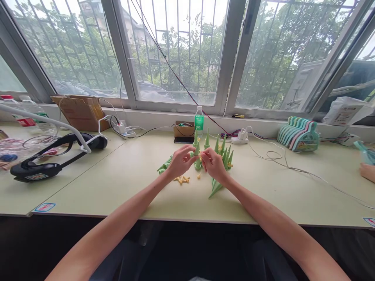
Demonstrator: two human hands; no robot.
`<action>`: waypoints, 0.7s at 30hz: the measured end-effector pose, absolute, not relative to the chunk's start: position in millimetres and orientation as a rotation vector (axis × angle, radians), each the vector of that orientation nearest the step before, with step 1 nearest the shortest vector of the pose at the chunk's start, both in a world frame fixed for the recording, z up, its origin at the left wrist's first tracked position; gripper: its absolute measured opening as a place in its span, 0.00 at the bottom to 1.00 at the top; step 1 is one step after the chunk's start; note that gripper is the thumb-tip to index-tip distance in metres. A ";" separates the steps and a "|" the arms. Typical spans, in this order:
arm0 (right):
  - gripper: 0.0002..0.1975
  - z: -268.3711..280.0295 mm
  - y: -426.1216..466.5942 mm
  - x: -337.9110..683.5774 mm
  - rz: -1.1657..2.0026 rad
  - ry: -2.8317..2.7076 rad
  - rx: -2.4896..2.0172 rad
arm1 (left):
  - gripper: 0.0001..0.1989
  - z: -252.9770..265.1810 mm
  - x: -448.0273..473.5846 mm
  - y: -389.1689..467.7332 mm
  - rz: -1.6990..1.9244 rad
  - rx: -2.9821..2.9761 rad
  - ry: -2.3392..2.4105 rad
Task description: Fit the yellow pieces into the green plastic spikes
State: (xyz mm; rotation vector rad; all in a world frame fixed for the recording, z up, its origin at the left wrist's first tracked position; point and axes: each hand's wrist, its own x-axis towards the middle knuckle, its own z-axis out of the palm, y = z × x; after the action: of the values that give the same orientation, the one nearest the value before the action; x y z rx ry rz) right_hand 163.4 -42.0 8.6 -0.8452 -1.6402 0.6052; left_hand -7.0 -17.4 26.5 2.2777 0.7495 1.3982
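Across far side: three large glass windowpanes (178, 47) in grey metal frames, plus part-panes at the edges; bars and green foliage beyond. Below: one pale cream-green table (131, 203), smooth, with a seam toward the left.

On table, left: one brown cardboard box (77, 113) against the wall; one black headset (58, 158) with a curved strap; at least two clear plastic bottles (35, 113) at far left. Right: one bundle of aqua and pink plastic hangers (297, 134), overlapped too closely for an exact count; one co-worker's hand (367, 171) at the edge.

Centre: left hand (185, 159) pinching one pale green tapered plastic cone (197, 148), point up, well back from the front edge. Right hand (211, 162) just beside it, fingertips drawn together; cannot tell whether gripping anything.

Behind: one clear bottle with green label (199, 121), one small brown carton (187, 128), one flat black phone (184, 139).

Around hands: at least six further upright green cones (207, 137); about two lying near the right wrist (216, 190); several green tubular parts (164, 165) lying left, count unclear.

Smallest: one heap of small yellow pieces (182, 180), roughly five; one loose yellow piece (199, 176) to its right.
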 end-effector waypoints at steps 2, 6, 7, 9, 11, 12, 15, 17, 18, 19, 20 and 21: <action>0.16 8.5 -41.5 163.2 0.604 -1.637 -0.850 | 0.12 25.8 -7.2 -17.0 1.411 2.307 0.744; 0.16 8.3 -40.5 163.2 0.612 -1.632 -0.861 | 0.12 24.5 -7.6 -16.2 1.432 2.369 0.753; 0.16 8.3 -40.2 163.4 0.614 -1.630 -0.863 | 0.12 24.2 -7.8 -15.9 1.437 2.383 0.753; 0.16 8.0 -39.4 163.7 0.617 -1.626 -0.865 | 0.12 23.7 -8.3 -15.6 1.441 2.406 0.747; 0.16 7.4 -38.4 163.8 0.624 -1.623 -0.866 | 0.11 23.5 -8.9 -15.5 1.441 2.421 0.736; 0.16 7.0 -37.8 163.9 0.632 -1.621 -0.866 | 0.11 23.5 -9.2 -15.6 1.437 2.429 0.731; 0.17 6.1 -36.2 164.0 0.679 -1.604 -0.863 | 0.10 23.8 -9.7 -15.9 1.414 2.460 0.726; 0.18 6.0 -35.6 164.2 0.712 -1.593 -0.861 | 0.11 23.9 -9.8 -16.0 1.400 2.476 0.732; 0.18 6.1 -35.4 164.4 0.725 -1.590 -0.861 | 0.11 23.8 -9.8 -16.0 1.396 2.483 0.732; 0.18 6.3 -35.2 164.6 0.735 -1.587 -0.863 | 0.11 23.5 -9.8 -15.9 1.394 2.490 0.732; 0.18 6.5 -35.2 164.9 0.744 -1.584 -0.866 | 0.11 23.2 -9.8 -15.7 1.392 2.498 0.729; 0.19 6.7 -35.1 165.1 0.750 -1.583 -0.871 | 0.11 22.7 -9.8 -15.5 1.391 2.505 0.726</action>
State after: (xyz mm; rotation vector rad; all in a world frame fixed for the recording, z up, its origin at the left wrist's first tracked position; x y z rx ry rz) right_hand 165.1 -35.1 6.7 -0.8712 -1.5828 0.7502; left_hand -9.8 -15.5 22.7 2.5054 0.7265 1.3906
